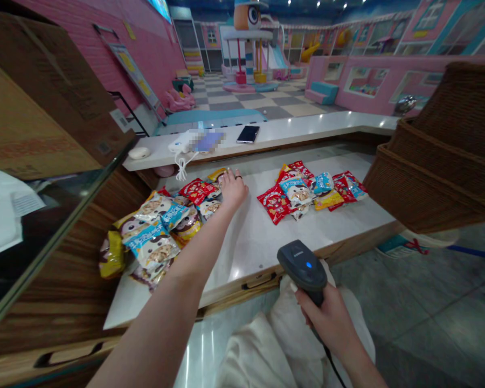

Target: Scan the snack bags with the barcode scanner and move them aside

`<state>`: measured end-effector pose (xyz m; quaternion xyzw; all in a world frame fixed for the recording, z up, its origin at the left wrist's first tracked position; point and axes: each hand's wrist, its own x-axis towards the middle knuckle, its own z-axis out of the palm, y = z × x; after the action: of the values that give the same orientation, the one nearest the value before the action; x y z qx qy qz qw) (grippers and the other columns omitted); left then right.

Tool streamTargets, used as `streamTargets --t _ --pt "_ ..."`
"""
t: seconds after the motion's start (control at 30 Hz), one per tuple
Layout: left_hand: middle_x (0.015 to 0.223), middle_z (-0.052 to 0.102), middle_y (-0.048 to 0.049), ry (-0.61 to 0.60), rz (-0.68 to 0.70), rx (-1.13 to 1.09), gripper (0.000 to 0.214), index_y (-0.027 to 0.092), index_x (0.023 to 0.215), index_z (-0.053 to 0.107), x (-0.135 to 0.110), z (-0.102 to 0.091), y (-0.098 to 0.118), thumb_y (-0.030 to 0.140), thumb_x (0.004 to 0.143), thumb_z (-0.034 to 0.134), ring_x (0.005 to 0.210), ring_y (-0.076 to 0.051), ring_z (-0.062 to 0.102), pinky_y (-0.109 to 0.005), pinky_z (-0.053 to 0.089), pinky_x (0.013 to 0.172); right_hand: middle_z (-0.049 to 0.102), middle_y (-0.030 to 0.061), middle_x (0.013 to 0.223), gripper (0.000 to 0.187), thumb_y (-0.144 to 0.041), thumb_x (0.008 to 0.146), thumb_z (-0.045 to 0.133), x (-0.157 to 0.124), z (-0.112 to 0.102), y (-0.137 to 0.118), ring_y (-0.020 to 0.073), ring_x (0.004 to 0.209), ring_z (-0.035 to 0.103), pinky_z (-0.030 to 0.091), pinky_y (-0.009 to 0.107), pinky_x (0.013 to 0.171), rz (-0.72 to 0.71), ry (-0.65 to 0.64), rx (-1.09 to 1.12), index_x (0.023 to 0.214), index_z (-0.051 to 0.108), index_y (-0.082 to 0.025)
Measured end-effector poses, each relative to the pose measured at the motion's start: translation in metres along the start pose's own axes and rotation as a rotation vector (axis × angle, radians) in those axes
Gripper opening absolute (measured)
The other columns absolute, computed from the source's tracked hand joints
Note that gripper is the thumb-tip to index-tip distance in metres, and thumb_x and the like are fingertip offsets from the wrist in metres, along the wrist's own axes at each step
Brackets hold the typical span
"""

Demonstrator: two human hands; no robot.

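Right hand point(325, 317): I am clamping it round a barcode scanner point(301, 265). Left hand point(233, 191): resting at the left snack-packet heap point(153, 245), grip hidden from me. Second snack-packet heap point(296, 191): lying rightward on the white counter point(246, 242). Step, seemingly: selecting packets; next move: probably needing a secure pinch.

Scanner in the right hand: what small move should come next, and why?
Probably the left hand should draw the yellow pack by its fingers toward the scanner. That hand is at the left pile, while the right hand holds the scanner apart from the packs, near the counter's front edge. Whether the fingers grip anything is unclear.
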<state>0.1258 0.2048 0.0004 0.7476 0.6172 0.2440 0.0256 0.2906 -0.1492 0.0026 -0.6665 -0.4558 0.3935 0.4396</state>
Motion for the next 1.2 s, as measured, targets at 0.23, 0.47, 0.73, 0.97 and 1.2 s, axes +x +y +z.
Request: streamTargets --t 0.23,0.47,0.73,0.97,1.2 --pt "0.151 0.042 -0.0362 -0.146 -0.037 0.21 0.057 -0.002 0.141 0.053 0.022 0.005 -0.032 0.034 0.096 0.051 0.14 -0.046 0.04 -0.06 0.032 0.112 0.056 -0.0055 0.048 0.022 -0.043 0.079 0.068 0.005 0.003 0.0 0.0179 0.038 0.058 0.044 0.025 0.038 0.03 0.017 0.027 0.077 0.06 -0.022" --pt "0.139 0.061 -0.0223 -0.094 0.063 -0.038 0.046 0.012 0.137 0.06 -0.023 -0.002 -0.004 0.033 0.102 0.04 0.127 -0.033 0.057 -0.043 0.04 0.111 0.056 -0.0048 0.049 0.02 -0.039 0.082 0.066 -0.002 0.003 -0.007 0.0167 0.039 0.057 0.043 0.024 0.039 0.005 -0.014 -0.004 0.076 0.06 -0.021" --pt "0.134 0.066 -0.0185 -0.075 0.159 -0.357 0.037 0.019 0.126 0.069 -0.099 -0.018 -0.014 0.031 0.099 0.048 0.129 -0.034 0.059 -0.046 0.037 0.116 0.056 -0.0047 0.047 0.02 -0.039 0.082 0.067 -0.017 0.001 -0.018 0.0165 0.04 0.056 0.042 0.024 0.04 -0.041 0.054 0.019 0.075 0.062 -0.021" --pt "0.149 0.053 -0.0138 -0.113 0.274 -0.364 0.062 0.025 0.141 0.059 -0.145 -0.028 -0.019 0.038 0.083 0.076 0.14 -0.033 0.047 -0.045 0.036 0.12 0.056 -0.0035 0.046 0.019 -0.038 0.086 0.064 -0.023 0.001 -0.02 0.0177 0.042 0.056 0.045 0.026 0.043 -0.047 -0.028 -0.028 0.08 0.065 -0.02" --pt "0.138 0.064 -0.0093 -0.039 0.08 -0.866 0.038 0.026 0.128 0.069 -0.159 -0.047 -0.005 0.033 0.09 0.066 0.132 -0.028 0.056 -0.04 0.034 0.121 0.054 -0.0052 0.046 0.017 -0.036 0.084 0.066 -0.025 0.001 -0.02 0.0168 0.041 0.054 0.043 0.025 0.042 -0.035 -0.001 0.021 0.081 0.065 -0.019"
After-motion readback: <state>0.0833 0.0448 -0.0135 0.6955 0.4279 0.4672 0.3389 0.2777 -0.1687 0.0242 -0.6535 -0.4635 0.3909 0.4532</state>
